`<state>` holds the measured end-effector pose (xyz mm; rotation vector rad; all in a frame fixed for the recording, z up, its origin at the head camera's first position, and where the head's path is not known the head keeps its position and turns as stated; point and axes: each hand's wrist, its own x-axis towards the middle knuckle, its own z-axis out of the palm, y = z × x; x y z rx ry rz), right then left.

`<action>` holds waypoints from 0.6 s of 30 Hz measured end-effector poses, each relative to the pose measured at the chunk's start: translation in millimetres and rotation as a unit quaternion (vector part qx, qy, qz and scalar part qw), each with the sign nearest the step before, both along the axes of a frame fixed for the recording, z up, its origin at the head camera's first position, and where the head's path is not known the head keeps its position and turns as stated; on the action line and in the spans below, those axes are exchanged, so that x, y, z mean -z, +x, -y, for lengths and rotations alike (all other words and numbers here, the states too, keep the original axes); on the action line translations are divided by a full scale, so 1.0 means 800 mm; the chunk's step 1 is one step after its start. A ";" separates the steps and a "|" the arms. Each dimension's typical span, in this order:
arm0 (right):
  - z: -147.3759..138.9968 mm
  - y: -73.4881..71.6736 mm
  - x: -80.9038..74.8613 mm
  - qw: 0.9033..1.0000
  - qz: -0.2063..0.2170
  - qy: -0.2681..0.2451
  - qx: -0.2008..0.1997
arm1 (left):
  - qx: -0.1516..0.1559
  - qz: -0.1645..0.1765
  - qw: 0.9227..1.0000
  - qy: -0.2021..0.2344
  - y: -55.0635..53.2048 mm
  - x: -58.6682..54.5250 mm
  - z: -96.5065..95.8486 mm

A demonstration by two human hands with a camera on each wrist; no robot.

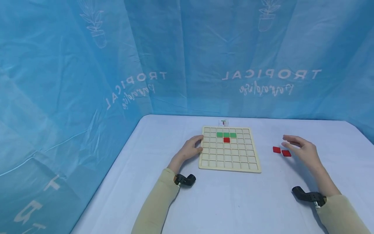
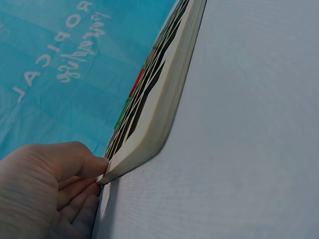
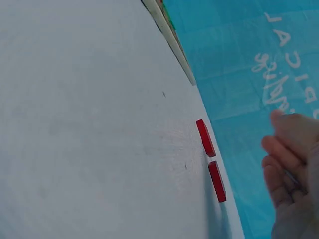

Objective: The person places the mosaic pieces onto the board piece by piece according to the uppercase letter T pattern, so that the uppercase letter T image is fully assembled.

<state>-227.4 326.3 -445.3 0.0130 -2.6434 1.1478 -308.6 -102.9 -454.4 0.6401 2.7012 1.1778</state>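
Observation:
A pale wooden grid board (image 1: pixel 229 165) lies flat, with a row of green tiles (image 1: pixel 226 135) and one red tile (image 1: pixel 226 140) set in its squares just below the middle green one. My left hand (image 1: pixel 189 149) holds the board's left edge; in the left wrist view the thumb (image 2: pixel 84 162) lies at the top of the rim and the other fingers are bent beside it. Right of the board, two loose red tiles (image 1: pixel 276 149) (image 3: pixel 217 181) rest close together on the table. Over them hovers my right hand (image 1: pixel 304 152), fingers loosely bent and thumb apart, holding nothing.
A small printed card with a colored grid pattern (image 1: pixel 223 123) lies behind the board's far edge. White cloth covers the table (image 1: pixel 228 201). Blue printed curtains (image 1: pixel 204 58) hang along the back and left sides. Each wrist wears a black camera mount (image 1: pixel 308 196).

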 end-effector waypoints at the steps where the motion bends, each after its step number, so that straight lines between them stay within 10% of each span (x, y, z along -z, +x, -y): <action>1: -0.001 0.000 0.005 1.000 0.002 0.011 -0.007 | 0.001 0.000 1.000 0.001 0.000 0.000 0.000; 18: -0.008 -0.005 0.037 0.994 -0.023 0.088 -0.055 | 0.000 -0.005 1.000 0.001 0.000 0.002 0.001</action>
